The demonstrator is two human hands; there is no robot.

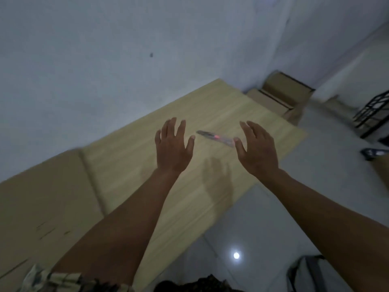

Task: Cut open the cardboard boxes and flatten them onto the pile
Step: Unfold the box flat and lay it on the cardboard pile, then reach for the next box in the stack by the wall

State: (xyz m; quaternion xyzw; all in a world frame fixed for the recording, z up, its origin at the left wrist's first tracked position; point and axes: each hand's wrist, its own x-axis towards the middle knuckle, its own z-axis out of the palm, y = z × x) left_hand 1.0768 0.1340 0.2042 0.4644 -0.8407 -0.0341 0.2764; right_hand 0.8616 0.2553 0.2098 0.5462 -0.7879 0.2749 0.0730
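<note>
A utility knife (214, 138) with a pale handle and a red slider lies on the light wooden table (134, 165), between my two hands. My left hand (173, 148) hovers over the table to the knife's left, fingers spread and straight, holding nothing. To the knife's right, my right hand (257, 149) is raised with its fingers straight, its thumb close to the knife's handle end; whether it touches is unclear. A flat sheet of brown cardboard (42, 203) lies on the table's left part. Open cardboard boxes (284, 91) stand on the floor past the table's far end.
A white wall runs along the table's far side. Glossy grey floor tiles (242, 239) lie to the right, with a light reflection. A black metal frame (372, 110) stands at the right edge, and a grey bag (311, 272) sits at the bottom right.
</note>
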